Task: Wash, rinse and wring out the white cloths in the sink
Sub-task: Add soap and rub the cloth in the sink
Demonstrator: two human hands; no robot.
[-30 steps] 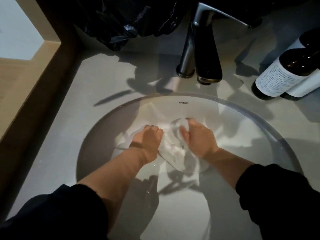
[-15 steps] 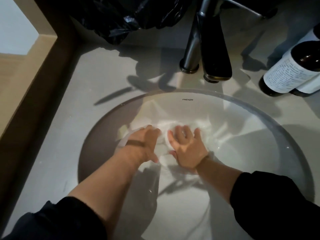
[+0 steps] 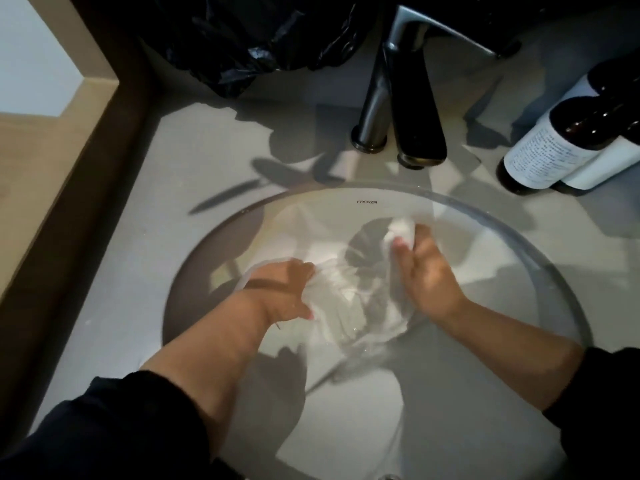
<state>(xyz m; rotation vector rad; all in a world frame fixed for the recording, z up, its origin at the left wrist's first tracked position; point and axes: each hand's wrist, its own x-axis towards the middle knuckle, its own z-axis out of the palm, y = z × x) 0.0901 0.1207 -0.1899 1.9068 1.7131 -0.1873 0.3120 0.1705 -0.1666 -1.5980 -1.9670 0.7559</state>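
Observation:
A wet white cloth (image 3: 346,299) lies stretched in the water of the round white sink (image 3: 540,258). My left hand (image 3: 284,292) grips the cloth's left end low in the basin. My right hand (image 3: 426,275) pinches the other end, and a bunched white tip sticks up past its fingers toward the back of the basin. The cloth sags between the two hands, partly under water. I cannot tell whether more than one cloth is there.
A dark metal faucet (image 3: 408,98) stands behind the basin, no water running from it. Two dark bottles with white labels (image 3: 554,147) stand at the back right. A black plastic bag (image 3: 249,43) sits at the back left. A wooden ledge (image 3: 52,161) borders the grey counter (image 3: 145,237) on the left.
Both hands were flat and close together, pressing the cloth down. Now they grip its ends and have moved apart, the right hand rising toward the back of the basin.

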